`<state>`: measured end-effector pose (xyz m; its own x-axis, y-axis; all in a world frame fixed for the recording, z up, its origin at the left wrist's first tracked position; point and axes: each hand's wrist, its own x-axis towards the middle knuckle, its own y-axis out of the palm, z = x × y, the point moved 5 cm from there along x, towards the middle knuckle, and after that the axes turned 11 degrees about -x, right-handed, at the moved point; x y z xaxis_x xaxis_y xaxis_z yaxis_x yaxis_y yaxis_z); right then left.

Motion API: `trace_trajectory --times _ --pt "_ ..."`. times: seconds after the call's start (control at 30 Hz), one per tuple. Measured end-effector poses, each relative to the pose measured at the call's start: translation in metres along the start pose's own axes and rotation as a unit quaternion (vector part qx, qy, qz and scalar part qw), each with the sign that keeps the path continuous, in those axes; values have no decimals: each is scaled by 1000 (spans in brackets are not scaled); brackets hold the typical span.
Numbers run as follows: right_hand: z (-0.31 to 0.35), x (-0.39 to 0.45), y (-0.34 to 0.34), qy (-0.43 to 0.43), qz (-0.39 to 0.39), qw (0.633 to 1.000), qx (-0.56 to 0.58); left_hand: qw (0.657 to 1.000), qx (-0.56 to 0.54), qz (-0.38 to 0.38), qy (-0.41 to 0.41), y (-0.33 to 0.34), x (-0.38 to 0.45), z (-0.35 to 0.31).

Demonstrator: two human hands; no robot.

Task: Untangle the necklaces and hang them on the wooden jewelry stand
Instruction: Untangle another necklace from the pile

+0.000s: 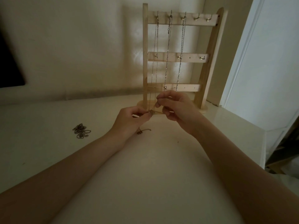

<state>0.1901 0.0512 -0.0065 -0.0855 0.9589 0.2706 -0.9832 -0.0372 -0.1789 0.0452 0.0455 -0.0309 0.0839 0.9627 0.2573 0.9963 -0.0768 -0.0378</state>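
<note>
Between the two hands, just in front of the stand's base, a thin gold chain (154, 111) is stretched short and nearly level, its knot pinched by the thumb and forefinger of the left hand (129, 121). From the right hand (176, 109), whose fingertips (159, 97) are curled and pinched on the same fine strands, the chain's long axis turns upward, running steeply to the leftmost hook (157, 17) on the top bar of the wooden jewelry stand (208, 62). A loose end of the gold chain (143, 131) dangles below the left hand down to the white tabletop (153, 159). Two more necklaces hang straight down from the next hooks: a fine silver chain (167, 54) and a heavier twisted chain (181, 55), both vertical and close beside the held strands, so the right hand works with little room at its back. The stand is upright against the pale wall (80, 46), its right post near the table's right edge and a white door frame (239, 62). Well apart to the left, a tangled heap of silver chains (81, 130) lies on open tabletop, and bare surface spreads wide between the forearms toward the viewer. A dark panel (9, 65) fills the far left edge.
</note>
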Motion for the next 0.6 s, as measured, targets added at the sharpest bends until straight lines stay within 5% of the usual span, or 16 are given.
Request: trace_trajectory --times 0.27,0.43,0.6 --pt "-3 3 -2 -9 -24 997 -80 999 20 -43 8 -7 4 0" --pt "-1 5 8 -94 -11 934 -345 991 -119 -44 -45 -7 5 7" --pt "4 3 9 -159 -22 905 -394 976 -191 -66 -78 -9 6 7"
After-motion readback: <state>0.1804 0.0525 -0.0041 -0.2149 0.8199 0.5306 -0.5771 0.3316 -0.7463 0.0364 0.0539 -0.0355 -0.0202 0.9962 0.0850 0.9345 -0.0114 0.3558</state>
